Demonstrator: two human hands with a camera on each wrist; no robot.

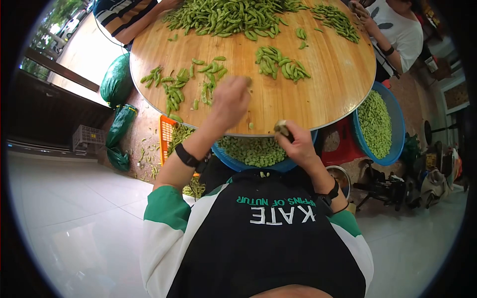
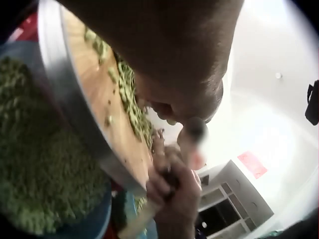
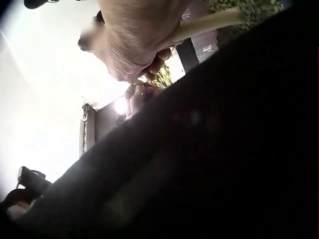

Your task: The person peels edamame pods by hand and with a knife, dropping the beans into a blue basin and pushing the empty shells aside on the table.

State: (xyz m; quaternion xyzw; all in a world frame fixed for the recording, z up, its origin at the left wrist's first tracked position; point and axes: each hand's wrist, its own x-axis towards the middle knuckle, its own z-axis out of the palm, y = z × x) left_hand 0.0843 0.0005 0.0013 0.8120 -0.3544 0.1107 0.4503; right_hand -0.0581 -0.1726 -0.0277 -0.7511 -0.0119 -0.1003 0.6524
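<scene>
Over the round wooden table (image 1: 318,102), my left hand (image 1: 231,102) is blurred, its fingers bent, with a small greenish pod at the tips. In the left wrist view the left hand (image 2: 184,74) fills the top, a bit of green (image 2: 171,122) at its fingers. Near the table's front edge my right hand (image 1: 298,144) pinches a dark olive pod (image 1: 281,128) with a pale end. The right wrist view shows the right hand (image 3: 134,40) close up, with the other hand (image 3: 137,99) beyond it. Loose green pods (image 1: 174,94) lie left of my left hand.
Below the table edge stands a blue tub of shelled beans (image 1: 256,151); another blue tub (image 1: 373,124) stands right. An orange basket (image 1: 166,139) is at left. A large pod heap (image 1: 223,17) lies at the far side, where two other people sit. Smaller pods (image 1: 280,64) lie mid-table.
</scene>
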